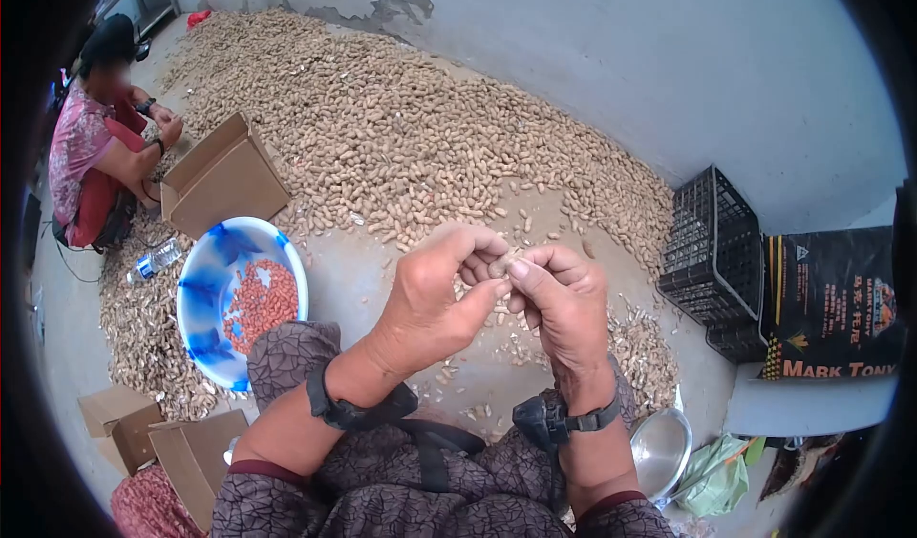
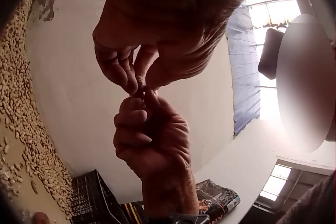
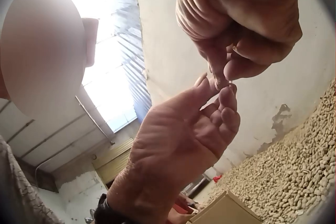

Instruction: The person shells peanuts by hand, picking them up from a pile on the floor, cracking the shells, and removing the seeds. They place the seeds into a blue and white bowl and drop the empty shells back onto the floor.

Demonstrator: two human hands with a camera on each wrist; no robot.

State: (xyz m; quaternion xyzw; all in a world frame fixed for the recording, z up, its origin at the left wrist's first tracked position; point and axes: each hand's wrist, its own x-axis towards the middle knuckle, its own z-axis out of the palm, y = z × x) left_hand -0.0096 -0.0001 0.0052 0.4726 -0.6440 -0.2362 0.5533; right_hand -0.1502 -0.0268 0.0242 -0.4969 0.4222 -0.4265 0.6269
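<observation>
In the head view my left hand [image 1: 430,294] and right hand [image 1: 570,299] meet at the fingertips over my lap. Between them is a small tan peanut [image 1: 502,266] in its shell, mostly covered by the fingers. Thumb and index finger of each hand pinch it, the left from one side and the right from the other. Both wrist views show the same fingertip contact, with the other fingers curled in. To the left stands a blue-and-white basin [image 1: 196,313] with reddish shelled peanut kernels [image 1: 263,299] in it.
A big heap of unshelled peanuts [image 1: 382,127] lies along the wall. Empty shells [image 1: 158,347] are piled beside the basin. Cardboard box [image 1: 224,180], water bottle [image 1: 153,261] and another squatting person [image 1: 105,146] are left; black crate [image 1: 712,251], printed sack [image 1: 831,299] and metal bowl [image 1: 662,452] right.
</observation>
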